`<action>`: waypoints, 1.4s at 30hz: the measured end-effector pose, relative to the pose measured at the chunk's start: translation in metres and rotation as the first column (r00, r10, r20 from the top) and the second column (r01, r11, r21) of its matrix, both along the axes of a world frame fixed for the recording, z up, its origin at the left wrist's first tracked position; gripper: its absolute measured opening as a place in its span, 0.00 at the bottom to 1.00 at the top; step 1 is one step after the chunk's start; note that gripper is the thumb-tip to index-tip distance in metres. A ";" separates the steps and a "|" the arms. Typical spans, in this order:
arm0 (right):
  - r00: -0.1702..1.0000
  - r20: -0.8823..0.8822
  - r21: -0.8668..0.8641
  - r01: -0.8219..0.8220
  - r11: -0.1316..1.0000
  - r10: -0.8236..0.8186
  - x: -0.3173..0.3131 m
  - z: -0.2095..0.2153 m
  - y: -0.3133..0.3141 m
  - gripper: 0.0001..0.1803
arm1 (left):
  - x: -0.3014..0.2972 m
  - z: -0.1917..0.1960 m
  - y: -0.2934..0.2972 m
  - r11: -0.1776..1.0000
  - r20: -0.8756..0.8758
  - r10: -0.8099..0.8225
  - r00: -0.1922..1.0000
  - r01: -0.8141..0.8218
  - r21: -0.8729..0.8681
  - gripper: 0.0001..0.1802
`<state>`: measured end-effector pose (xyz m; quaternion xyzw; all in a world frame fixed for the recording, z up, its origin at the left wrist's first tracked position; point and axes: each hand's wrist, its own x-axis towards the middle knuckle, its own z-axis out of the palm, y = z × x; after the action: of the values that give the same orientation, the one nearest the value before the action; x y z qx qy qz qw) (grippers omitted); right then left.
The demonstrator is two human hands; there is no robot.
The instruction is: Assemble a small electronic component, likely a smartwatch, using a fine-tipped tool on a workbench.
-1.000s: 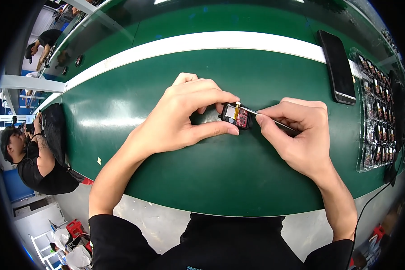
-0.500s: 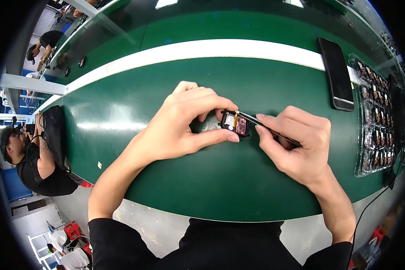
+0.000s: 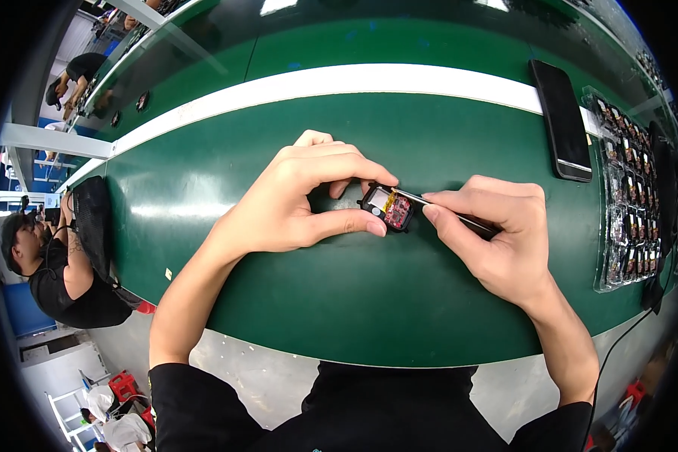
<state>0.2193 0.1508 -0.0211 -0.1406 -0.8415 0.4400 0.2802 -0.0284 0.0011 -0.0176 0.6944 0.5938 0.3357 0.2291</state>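
My left hand (image 3: 297, 197) pinches a small black electronic module (image 3: 388, 207) with a red board and a yellow part inside, holding it just above the green table (image 3: 294, 301). My right hand (image 3: 497, 237) grips thin metal tweezers (image 3: 429, 202) like a pen. Their tip rests on the module's top edge. Both hands sit near the middle of the table, close together.
A black phone (image 3: 561, 120) lies face up at the right. Beside it a clear tray (image 3: 629, 196) holds several similar small modules. A white stripe (image 3: 339, 81) runs across the table. A black bag (image 3: 94, 226) hangs at the left edge, where another person (image 3: 49, 275) sits below.
Both hands and the module have shifted slightly lower in view. The tweezers' tip stays at the module's upper edge.
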 end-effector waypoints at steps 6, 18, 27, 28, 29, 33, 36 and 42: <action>0.999 0.050 -0.050 -0.001 0.999 0.003 0.001 0.005 0.001 0.05 | -0.003 0.001 0.000 1.000 0.007 -0.025 1.000 0.025 0.001 0.30; 0.997 0.079 -0.044 0.007 0.999 -0.003 0.003 0.003 0.001 0.04 | 0.002 0.001 0.000 1.000 -0.029 -0.022 0.999 0.022 0.006 0.29; 0.997 0.080 -0.032 -0.014 0.999 0.016 -0.001 0.004 0.002 0.05 | 0.005 0.002 0.002 0.997 -0.078 -0.035 0.996 0.040 0.059 0.21; 0.996 0.086 -0.024 -0.022 0.999 0.024 -0.001 0.006 0.001 0.05 | 0.004 0.003 0.001 0.996 -0.078 -0.040 0.996 0.046 0.075 0.20; 0.997 0.057 -0.010 -0.044 0.999 0.044 -0.003 0.006 0.001 0.05 | 0.002 0.004 -0.001 0.997 -0.087 -0.031 0.996 0.037 0.068 0.18; 0.998 0.064 0.001 -0.012 1.000 0.012 -0.001 0.001 0.001 0.06 | 0.005 0.001 0.001 0.994 -0.010 -0.043 0.999 0.043 0.099 0.13; 0.997 0.075 0.063 0.029 0.998 -0.034 0.005 0.001 0.001 0.04 | 0.011 0.001 0.003 0.988 0.006 -0.068 0.998 0.066 0.140 0.13; 0.998 0.044 -0.083 0.039 0.996 -0.035 0.003 -0.006 0.006 0.04 | 0.007 -0.001 0.000 0.992 0.100 -0.062 0.993 0.050 0.115 0.15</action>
<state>0.2227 0.1565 -0.0276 -0.1772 -0.8253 0.4666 0.2641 -0.0213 0.0011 -0.0185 0.7043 0.5416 0.3975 0.2292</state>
